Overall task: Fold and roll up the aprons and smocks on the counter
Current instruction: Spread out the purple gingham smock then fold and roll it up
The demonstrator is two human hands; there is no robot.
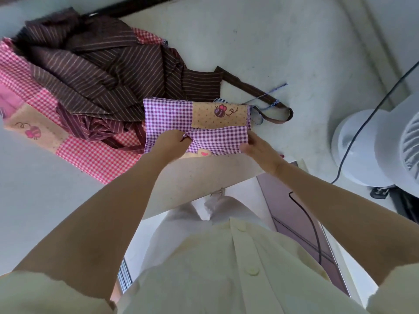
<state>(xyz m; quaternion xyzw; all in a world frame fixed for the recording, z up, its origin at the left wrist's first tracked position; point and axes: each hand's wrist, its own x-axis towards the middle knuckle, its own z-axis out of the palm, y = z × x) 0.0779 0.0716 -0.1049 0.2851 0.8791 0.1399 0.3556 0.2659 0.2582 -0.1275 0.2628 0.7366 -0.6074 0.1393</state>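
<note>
Pinching the purple apron [172, 114] along its near edge are the left hand [173, 141] and right hand [259, 151].

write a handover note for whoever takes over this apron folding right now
Left hand pinches the near edge of the purple gingham apron; right hand grips its near right corner.
That apron lies on the counter folded into a small rectangle, not yet rolled.
Brown striped apron lies crumpled on the pink gingham apron, to the left, both unfolded.
Left to do: roll the purple one, then fold and roll the other two.
</note>
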